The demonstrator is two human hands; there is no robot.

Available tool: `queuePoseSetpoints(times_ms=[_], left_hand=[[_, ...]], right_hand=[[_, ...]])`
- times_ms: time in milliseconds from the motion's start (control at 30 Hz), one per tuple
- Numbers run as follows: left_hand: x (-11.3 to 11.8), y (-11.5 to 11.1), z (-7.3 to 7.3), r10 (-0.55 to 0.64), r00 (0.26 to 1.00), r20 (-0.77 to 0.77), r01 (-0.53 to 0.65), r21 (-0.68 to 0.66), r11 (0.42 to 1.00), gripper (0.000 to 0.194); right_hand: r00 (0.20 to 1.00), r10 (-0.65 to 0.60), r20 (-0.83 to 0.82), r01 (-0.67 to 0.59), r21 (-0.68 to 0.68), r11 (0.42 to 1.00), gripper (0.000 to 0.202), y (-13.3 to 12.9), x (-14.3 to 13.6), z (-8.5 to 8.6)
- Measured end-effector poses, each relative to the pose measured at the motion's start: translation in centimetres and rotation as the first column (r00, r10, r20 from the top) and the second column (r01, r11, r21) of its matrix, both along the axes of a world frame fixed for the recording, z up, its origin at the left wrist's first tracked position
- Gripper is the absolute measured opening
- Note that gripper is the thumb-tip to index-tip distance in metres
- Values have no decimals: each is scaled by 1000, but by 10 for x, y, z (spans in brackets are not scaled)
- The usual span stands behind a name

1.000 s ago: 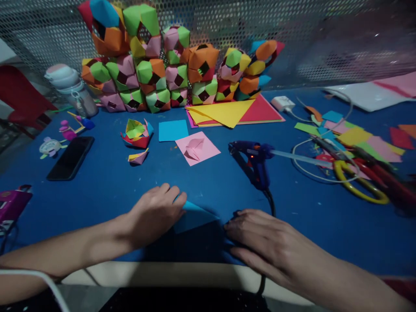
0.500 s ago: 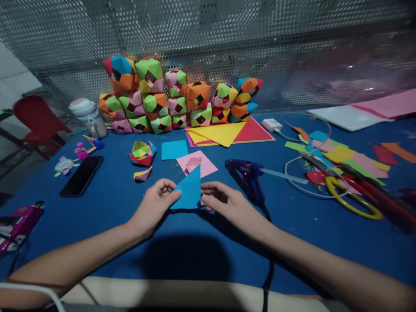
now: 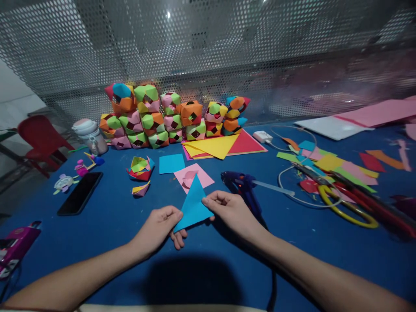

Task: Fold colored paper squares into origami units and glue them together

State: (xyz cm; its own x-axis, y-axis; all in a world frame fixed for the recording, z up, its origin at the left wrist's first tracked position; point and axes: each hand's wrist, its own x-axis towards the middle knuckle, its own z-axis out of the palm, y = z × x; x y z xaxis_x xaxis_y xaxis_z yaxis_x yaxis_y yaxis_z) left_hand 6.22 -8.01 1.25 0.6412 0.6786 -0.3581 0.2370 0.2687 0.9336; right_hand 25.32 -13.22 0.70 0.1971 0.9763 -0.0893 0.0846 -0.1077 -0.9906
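Note:
A blue sheet of paper (image 3: 195,206), folded to a triangle with one point away from me, is held between both hands above the table. My left hand (image 3: 162,223) pinches its left corner with the thumb on top, other fingers partly under it. On the right edge, my right hand (image 3: 227,208) grips the paper between thumb and fingers. Just beyond its tip lies a pink square (image 3: 204,177) with a small pink folded piece (image 3: 189,178) on it. A flat blue square (image 3: 171,164) rests behind, to the left.
Right of my hands lies a glue gun (image 3: 242,184) with a lit red light. Paper scraps (image 3: 331,164), a white cable and yellow-handled scissors (image 3: 351,214) are farther right. Folded paper balls (image 3: 152,123) stand stacked at the back. A phone (image 3: 80,193) lies left, near a bottle (image 3: 90,135).
The blue paper has turned so that its triangle faces me more squarely. My right hand has closed on its right edge. The camera view has tilted up a little.

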Motion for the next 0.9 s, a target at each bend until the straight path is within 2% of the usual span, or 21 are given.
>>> queuePoseSetpoints(times_ms=[167,267,333,433,533,633,767,900], left_hand=[[1,1,4,51,995,84,-67,200,977,34],[5,-4,5,-15,999,33,4,327,945,60],[8,-7,3,-48,999,-23,53,368,928,60],[9,-9,0,-57,998,28,45,330,943,45],[8,-9,-2,-33,985,167,-11,261,965,43],[6,-10,-1,-1,974,228,-44,190,981,43],[5,-11,-1,8,976,217,-37,132,991,44],[3,-7,-2,38,971,237,-88,205,975,53]], right_hand=[[991,-24,129,18,50,999,32,2,9,0],[985,-33,172,19,83,996,31,0,5,1],[990,-1,140,-11,84,996,30,-2,1,4],[993,109,46,-114,106,988,35,-7,-4,7],[985,171,-17,-167,130,977,41,-9,-6,8],[985,164,-52,-159,97,983,35,-7,-7,4],[983,133,-124,-123,83,989,25,-3,-5,-4],[992,117,-49,-114,70,991,22,-1,1,-3]])
